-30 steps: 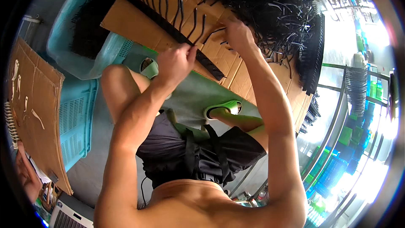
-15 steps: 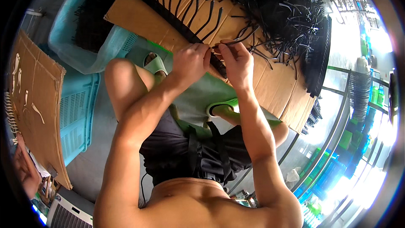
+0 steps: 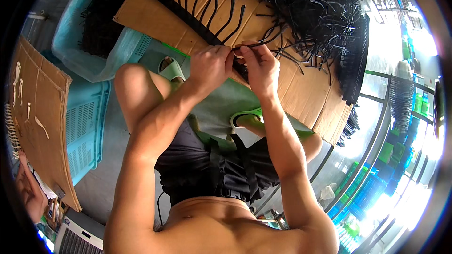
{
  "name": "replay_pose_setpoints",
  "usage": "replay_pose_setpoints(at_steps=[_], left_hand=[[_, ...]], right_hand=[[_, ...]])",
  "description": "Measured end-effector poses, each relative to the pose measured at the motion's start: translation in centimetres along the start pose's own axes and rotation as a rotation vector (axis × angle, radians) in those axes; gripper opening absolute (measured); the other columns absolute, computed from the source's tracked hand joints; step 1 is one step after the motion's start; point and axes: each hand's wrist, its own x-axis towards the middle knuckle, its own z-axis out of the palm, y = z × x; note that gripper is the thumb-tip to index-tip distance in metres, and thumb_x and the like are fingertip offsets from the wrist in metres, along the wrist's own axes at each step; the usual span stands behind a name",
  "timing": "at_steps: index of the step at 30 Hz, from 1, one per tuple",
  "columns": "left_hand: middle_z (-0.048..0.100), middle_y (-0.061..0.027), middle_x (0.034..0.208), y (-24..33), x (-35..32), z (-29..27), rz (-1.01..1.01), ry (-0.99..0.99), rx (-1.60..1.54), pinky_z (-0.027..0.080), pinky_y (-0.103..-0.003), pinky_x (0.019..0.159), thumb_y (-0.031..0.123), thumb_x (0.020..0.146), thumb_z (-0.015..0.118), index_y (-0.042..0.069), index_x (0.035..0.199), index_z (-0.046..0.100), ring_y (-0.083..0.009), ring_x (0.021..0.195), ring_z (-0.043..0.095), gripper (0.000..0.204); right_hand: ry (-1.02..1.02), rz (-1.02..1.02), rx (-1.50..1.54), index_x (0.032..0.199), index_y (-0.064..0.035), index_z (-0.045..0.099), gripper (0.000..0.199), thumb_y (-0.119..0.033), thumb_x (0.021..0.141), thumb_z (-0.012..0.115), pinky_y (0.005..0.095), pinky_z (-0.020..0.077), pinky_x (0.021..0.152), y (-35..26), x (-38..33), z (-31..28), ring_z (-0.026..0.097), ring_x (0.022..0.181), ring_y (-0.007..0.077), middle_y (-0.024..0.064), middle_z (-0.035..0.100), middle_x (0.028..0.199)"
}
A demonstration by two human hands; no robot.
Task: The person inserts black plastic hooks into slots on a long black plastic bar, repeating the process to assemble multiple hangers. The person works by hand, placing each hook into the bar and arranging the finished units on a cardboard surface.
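Over the near edge of the cardboard-topped bench point(image 3: 303, 96), my two hands meet fingertip to fingertip. My right hand point(image 3: 262, 69) pinches a thin black curved piece shaped like an eyeglass temple point(image 3: 270, 39), its bent end pointing up to the right. Closed fingers of my left hand point(image 3: 210, 66) press beside its other end; what they grip is hidden. Beneath both hands runs a long black bar point(image 3: 186, 17), slanting to the far left. Several similar black temples point(image 3: 229, 21) stand in a row along it, curved tips away from me.
A large heap of loose black temples point(image 3: 310, 9) lies beyond my right hand, with a dark row of pieces point(image 3: 354, 61) at its right. Left stand a lined blue basket point(image 3: 77, 42), a blue crate point(image 3: 87, 127) and a cardboard sheet point(image 3: 42, 113). Another person's arm point(image 3: 30, 183) shows far left.
Both hands have shifted very slightly left, still together at the bar. The temple in my right hand lies a little flatter and closer to the left fingers.
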Motion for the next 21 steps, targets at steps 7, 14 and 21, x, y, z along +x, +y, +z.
replay_pose_setpoints(at_steps=[7, 14, 21], left_hand=[[0.067, -0.0101, 0.076, -0.1, -0.2, 0.1, -0.007, 0.007, -0.01, 0.052, -0.04, 0.057, 0.012, 0.08, 0.065, 0.008, 0.081, 0.065, -0.0298, 0.066, 0.065, 0.004], [0.067, -0.0089, 0.074, -0.6, 0.1, -0.7, -0.188, -0.07, 0.059, 0.05, -0.037, 0.052, 0.019, 0.085, 0.067, 0.008, 0.079, 0.065, -0.0287, 0.06, 0.064, 0.012], [0.068, -0.0107, 0.075, 0.0, 0.0, -1.3, -0.226, -0.046, -0.224, 0.051, -0.038, 0.052, 0.02, 0.084, 0.067, 0.006, 0.081, 0.067, -0.0287, 0.064, 0.067, 0.014]], right_hand=[[-0.043, -0.421, -0.468, 0.097, -0.0021, 0.067, 0.014, -0.011, 0.087, 0.065, 0.034, 0.0546, 0.066, -0.9, 0.1, 0.3, 0.068, 0.069, 0.0285, 0.014, 0.069, 0.078], [-0.34, 0.147, -0.373, 0.118, -0.0038, 0.064, 0.028, -0.011, 0.092, 0.055, 0.027, 0.0531, 0.069, -0.8, 9.2, -3.9, 0.067, 0.079, 0.015, 0.0073, 0.07, 0.089], [0.104, -0.072, -1.192, 0.1, -0.0012, 0.067, 0.029, -0.027, 0.089, 0.059, 0.0382, 0.0572, 0.063, 3.4, 14.4, -2.5, 0.07, 0.076, 0.0341, 0.0227, 0.069, 0.095]])
